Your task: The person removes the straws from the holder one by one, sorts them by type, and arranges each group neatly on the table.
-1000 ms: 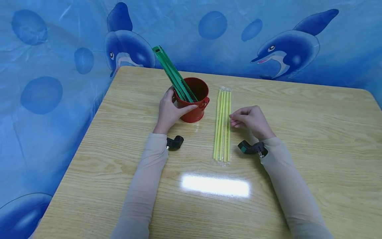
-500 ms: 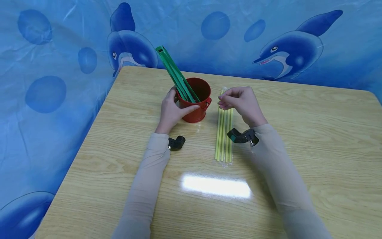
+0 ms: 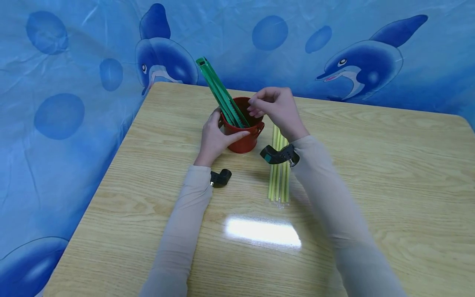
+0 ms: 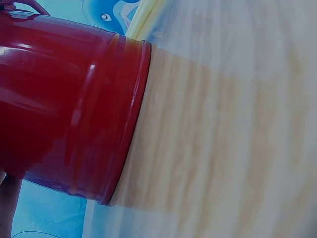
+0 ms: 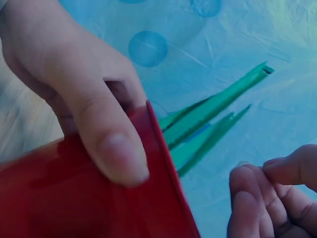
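The left hand (image 3: pixel 215 138) grips the red bucket (image 3: pixel 242 144) on the tabletop (image 3: pixel 130 198); green strips (image 3: pixel 221 94) inside tilt up-left, away from the right hand (image 3: pixel 279 109), whose curled, seemingly empty fingers hover by the rim; yellow sticks (image 3: pixel 277 185) lie beneath that wrist.

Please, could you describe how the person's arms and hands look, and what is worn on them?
The left sleeve and right sleeve are long, plain and pale beige, reaching the wrists. The left camera and right camera, worn there, are black and bent; the right one bears a green patch. The left hand and right hand show no gloves or rings.
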A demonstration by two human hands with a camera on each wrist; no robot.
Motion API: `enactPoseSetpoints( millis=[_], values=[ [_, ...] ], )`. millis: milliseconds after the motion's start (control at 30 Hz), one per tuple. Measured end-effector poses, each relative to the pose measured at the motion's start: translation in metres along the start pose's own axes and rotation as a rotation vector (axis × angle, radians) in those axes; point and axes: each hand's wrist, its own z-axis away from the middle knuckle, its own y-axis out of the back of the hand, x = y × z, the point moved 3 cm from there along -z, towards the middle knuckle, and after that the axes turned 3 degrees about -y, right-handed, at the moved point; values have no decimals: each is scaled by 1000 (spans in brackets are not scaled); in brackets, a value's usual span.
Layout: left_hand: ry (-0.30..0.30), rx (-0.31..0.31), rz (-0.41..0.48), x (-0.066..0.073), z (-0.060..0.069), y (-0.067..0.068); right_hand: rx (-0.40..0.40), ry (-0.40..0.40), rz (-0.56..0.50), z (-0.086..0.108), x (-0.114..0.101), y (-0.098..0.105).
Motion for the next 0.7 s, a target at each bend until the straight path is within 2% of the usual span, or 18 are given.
enactPoseSetpoints(
  millis=[200, 300, 400, 567, 700],
  values=[
    [18, -3, -8, 0, 1, 0, 31, 10, -32, -16, 2, -15],
    [19, -6, -10, 0, 0, -1, 60, 35, 3, -20, 5, -21],
    [14, -7, -18, 0, 0, -1, 97, 63, 84, -22, 7, -25],
    [14, -8, -28, 0, 1, 0, 160, 92, 294, -24, 10, -28],
    [22, -11, -17, 0, 1, 1, 167, 104, 443, -25, 10, -31]
  ],
)
